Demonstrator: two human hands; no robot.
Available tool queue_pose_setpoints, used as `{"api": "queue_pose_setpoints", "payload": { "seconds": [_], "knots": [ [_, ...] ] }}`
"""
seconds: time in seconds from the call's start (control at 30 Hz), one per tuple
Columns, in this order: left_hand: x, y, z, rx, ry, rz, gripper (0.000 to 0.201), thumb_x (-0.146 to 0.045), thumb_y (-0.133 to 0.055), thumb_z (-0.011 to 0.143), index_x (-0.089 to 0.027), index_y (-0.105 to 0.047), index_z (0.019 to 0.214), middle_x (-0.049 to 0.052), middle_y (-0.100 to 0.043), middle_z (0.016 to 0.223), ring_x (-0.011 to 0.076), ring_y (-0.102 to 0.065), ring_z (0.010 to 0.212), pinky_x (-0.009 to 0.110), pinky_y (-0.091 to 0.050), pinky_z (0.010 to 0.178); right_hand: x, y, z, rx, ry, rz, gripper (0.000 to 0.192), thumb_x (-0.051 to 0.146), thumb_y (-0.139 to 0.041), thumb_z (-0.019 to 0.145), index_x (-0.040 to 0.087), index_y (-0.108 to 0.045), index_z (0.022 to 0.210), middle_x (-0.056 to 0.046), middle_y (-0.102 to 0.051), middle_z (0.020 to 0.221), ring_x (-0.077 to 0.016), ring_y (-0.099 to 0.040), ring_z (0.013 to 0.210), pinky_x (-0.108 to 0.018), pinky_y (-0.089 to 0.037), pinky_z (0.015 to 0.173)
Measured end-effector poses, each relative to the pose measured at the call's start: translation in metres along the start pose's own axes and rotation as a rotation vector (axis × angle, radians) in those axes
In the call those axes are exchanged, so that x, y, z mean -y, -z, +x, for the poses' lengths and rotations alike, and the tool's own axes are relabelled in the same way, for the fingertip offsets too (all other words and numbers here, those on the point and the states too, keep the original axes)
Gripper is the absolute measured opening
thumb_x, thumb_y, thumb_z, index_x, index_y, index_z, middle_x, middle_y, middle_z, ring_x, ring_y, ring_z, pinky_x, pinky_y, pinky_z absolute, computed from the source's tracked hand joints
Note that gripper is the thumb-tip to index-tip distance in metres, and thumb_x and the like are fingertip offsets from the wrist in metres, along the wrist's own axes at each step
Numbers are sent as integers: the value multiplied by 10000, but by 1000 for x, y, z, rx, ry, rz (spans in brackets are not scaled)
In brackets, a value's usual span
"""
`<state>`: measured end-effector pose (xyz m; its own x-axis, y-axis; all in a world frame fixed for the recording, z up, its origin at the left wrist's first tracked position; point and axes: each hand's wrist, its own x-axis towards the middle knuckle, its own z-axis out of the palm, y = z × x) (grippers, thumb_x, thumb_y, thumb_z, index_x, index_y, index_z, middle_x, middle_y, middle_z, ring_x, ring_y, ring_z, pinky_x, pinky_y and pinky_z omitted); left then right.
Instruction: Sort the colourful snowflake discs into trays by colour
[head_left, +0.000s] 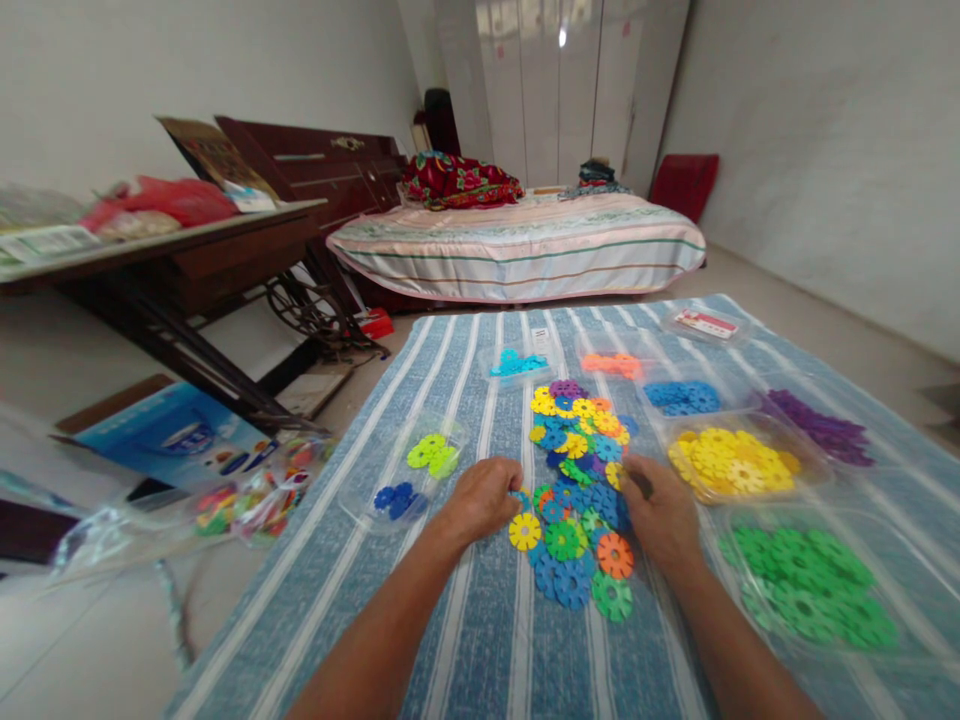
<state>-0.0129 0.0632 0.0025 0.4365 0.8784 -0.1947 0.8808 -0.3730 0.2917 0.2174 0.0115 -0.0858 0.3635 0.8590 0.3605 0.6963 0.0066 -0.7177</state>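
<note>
plastic discs point(577, 470), flower-shaped and in mixed colours, lay in a loose pile in the middle of a blue striped cloth point(480, 640) on the floor. the left hand point(484, 498) rested knuckles-up at the pile's left edge, fingers curled under, touching a small teal disc point(521, 494); whether it gripped that disc could not be told. the right hand point(660, 510) sat at the pile's right edge, fingers bent down among the blue and yellow discs, its grip hidden too. just in front of the hands lay a yellow disc point(524, 531), an orange disc point(615, 555) and a green disc point(612, 596). clear trays ringed the pile, each with one colour: yellow tray point(679, 440) just right of the right hand, green tray point(731, 590) nearer the person, purple heap point(821, 430) at the far right, blue tray point(652, 385), orange tray point(592, 345) and teal tray point(491, 355) behind the pile. left of the left hand stood a lime tray point(457, 430) and a dark blue tray point(360, 500). off the cloth to the left lay a bag point(240, 495) of mixed pieces. farther back stood a wooden table point(150, 250) and a bed point(525, 250).
</note>
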Motion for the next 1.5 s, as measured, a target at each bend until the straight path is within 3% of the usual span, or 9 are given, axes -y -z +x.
{"api": "queue_pose_setpoints", "payload": {
  "seconds": [0.3, 0.43, 0.57, 0.77, 0.9, 1.0, 1.17, 1.27, 1.5],
  "knots": [
    [1, 0, -6, 8, -2, -161, 87, -123, -531, 576, -159, -460, 541, -44, -476, 570, 85, -425, 559, 207, -241, 511, 1, 0, 0, 1, 6, 5, 326, 306, -447, 749, 177, -644, 974, -78, -677, 955, -227, -597, 893, -383, -450, 818],
    [4, -1, 0, -1, 50, -358, 71, -138, -565, 567, -157, -499, 548, -59, -464, 505, 78, -421, 508, 191, -259, 479, 3, 1, 0, 10, -9, 15, 324, 307, -446, 749, 176, -644, 970, -78, -676, 952, -227, -593, 895, -382, -447, 822],
    [4, 5, 19, -121, 110, -646, 107, -173, -606, 578, -153, -566, 676, -62, -513, 487, 85, -466, 468, 185, -331, 469, 4, 0, 1, 13, -33, 25, 331, 322, -448, 751, 173, -646, 969, -82, -679, 943, -231, -597, 881, -386, -452, 807],
    [-4, 57, 82, -473, 315, -763, 105, -224, -610, 666, -131, -599, 713, -28, -557, 512, 74, -510, 437, 171, -371, 445, 1, -1, 0, 9, -25, 21, 324, 324, -458, 757, 176, -641, 980, -80, -676, 959, -230, -597, 895, -382, -448, 815],
    [-5, 85, 113, -544, 375, -701, 226, -308, -544, 760, -122, -610, 871, 25, -628, 629, 97, -570, 505, 179, -387, 466, -2, -2, -1, 10, -11, 34, 309, 327, -457, 759, 186, -641, 963, -67, -676, 956, -225, -595, 892, -375, -448, 817],
    [-5, 78, 106, -459, 325, -626, 158, -274, -596, 702, -122, -631, 725, 23, -624, 591, 107, -562, 502, 190, -380, 487, -2, -3, -1, 4, -12, 37, 309, 332, -455, 763, 187, -642, 961, -65, -676, 951, -224, -594, 888, -374, -447, 814],
    [-10, 40, 58, -61, 10, -362, 99, -212, -596, 640, -136, -637, 593, -21, -578, 520, 105, -525, 523, 191, -353, 517, 0, -2, -1, 2, -13, 26, 307, 305, -455, 753, 192, -645, 967, -65, -675, 956, -219, -595, 888, -370, -449, 808],
    [-17, 24, 31, 87, -52, -216, 84, -219, -608, 629, -149, -641, 596, -34, -568, 531, 103, -501, 545, 188, -317, 510, 2, 0, 0, 1, -7, 20, 309, 292, -456, 744, 192, -644, 968, -64, -676, 943, -214, -595, 878, -365, -449, 810],
    [-30, -3, 6, 88, -35, -54, 190, -346, -647, 627, -190, -659, 735, -3, -618, 683, 140, -533, 631, 210, -285, 520, -4, -2, 0, 14, -9, 9, 315, 302, -462, 749, 182, -640, 979, -72, -671, 965, -222, -592, 905, -380, -447, 832]
  ]
}}
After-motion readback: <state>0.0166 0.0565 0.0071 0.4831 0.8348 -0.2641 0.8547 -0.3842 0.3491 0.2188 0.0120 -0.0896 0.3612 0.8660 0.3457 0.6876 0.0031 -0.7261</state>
